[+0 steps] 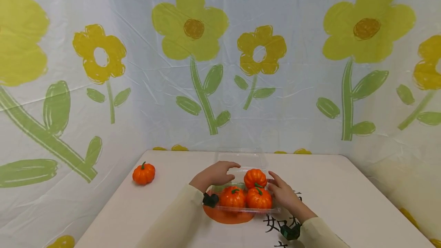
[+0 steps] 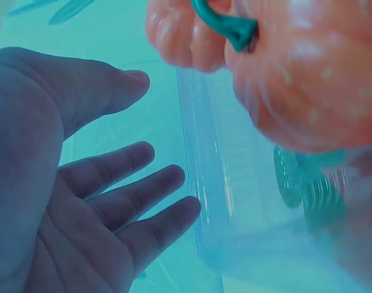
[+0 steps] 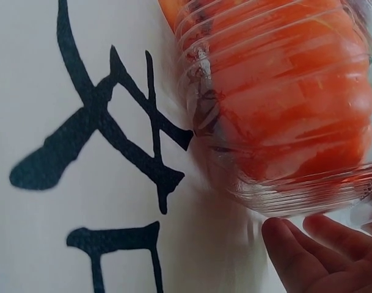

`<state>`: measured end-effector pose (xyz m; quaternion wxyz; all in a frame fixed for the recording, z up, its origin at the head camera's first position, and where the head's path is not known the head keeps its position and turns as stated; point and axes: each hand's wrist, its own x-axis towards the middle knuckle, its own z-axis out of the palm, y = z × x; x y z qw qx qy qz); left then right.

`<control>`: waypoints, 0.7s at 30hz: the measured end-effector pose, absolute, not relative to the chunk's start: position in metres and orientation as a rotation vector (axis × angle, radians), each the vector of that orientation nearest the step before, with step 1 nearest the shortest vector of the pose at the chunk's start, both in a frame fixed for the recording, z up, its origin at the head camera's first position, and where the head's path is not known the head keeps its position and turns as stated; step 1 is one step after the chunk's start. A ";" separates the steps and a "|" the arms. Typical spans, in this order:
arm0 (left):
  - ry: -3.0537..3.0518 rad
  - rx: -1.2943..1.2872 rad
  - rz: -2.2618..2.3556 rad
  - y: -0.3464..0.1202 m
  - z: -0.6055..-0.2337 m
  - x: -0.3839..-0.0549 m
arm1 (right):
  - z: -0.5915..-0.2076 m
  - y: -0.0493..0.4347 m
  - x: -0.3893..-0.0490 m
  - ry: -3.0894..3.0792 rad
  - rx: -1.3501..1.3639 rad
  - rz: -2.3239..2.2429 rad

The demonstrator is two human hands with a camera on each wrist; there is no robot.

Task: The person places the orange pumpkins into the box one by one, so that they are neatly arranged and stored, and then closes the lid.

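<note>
Pumpkins [image 1: 259, 199] inside the clear container [image 3: 295, 200] are flanked by spread-fingered hands, left hand [image 1: 218, 173] near its left rear, right hand [image 1: 284, 193], nearer them, at its right.

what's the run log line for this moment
clear box: three orange pumpkins; table: lone pumpkin; left hand: empty; right hand: beside box

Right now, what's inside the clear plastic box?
Two orange pumpkins side by side at the front, a third pumpkin behind the right one. The floor of the box beneath them is covered, so I can't see there.
</note>
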<state>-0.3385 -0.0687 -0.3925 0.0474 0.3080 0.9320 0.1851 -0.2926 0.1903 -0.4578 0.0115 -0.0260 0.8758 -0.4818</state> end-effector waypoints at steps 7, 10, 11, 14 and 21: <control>2.862 0.879 0.627 -0.090 -0.391 -0.337 | -0.457 0.190 -0.293 2.743 -0.089 -1.479; 2.874 0.863 0.674 -0.098 -0.391 -0.337 | -0.456 0.190 -0.292 2.732 -0.097 -1.491; 2.875 0.859 0.697 -0.101 -0.391 -0.337 | -0.456 0.191 -0.292 2.728 -0.099 -1.496; 2.881 0.851 0.747 -0.107 -0.392 -0.337 | -0.455 0.191 -0.291 2.725 -0.106 -1.496; 2.916 0.839 0.768 -0.119 -0.394 -0.336 | -0.454 0.192 -0.289 2.727 -0.109 -1.490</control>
